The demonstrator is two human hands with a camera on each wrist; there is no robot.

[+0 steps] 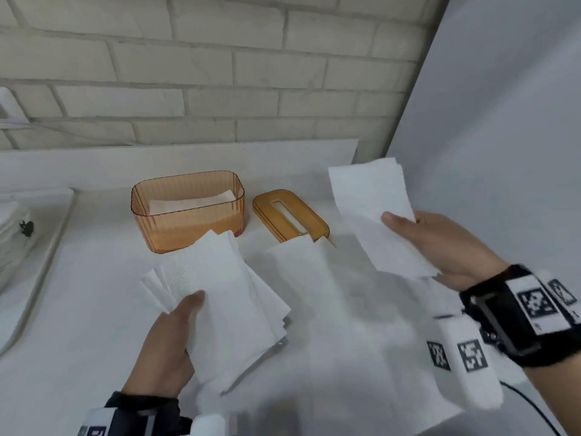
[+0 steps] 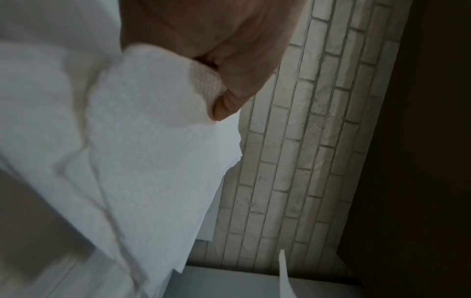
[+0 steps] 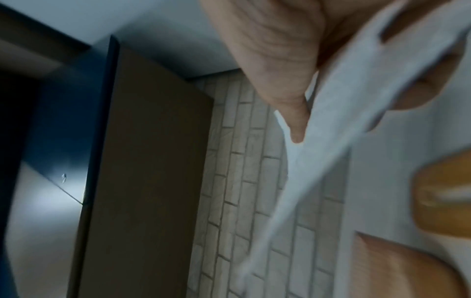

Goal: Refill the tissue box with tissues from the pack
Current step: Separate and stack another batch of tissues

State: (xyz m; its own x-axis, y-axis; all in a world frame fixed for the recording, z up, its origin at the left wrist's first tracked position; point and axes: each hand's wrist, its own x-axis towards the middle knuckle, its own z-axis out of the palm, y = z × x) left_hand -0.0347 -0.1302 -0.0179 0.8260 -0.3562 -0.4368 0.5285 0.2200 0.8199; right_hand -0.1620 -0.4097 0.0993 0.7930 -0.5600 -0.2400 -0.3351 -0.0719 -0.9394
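An orange see-through tissue box [image 1: 188, 212] stands open on the white counter, with a thin layer of tissues at its bottom. Its orange slotted lid [image 1: 290, 215] lies flat just to its right. My left hand [image 1: 171, 338] holds a fanned stack of white tissues [image 1: 220, 297] in front of the box, thumb on top; the left wrist view shows that stack of tissues [image 2: 142, 141] under the thumb. My right hand [image 1: 440, 247] pinches a single tissue [image 1: 374, 215] raised above the counter, right of the lid. The right wrist view shows this tissue [image 3: 356, 100] between thumb and fingers.
More white tissue sheets [image 1: 345, 325] lie spread on the counter between my hands. A white tray [image 1: 41, 247] holding white items sits at the far left. A brick wall [image 1: 220, 73] runs behind the counter, and a plain white panel [image 1: 503, 136] stands at the right.
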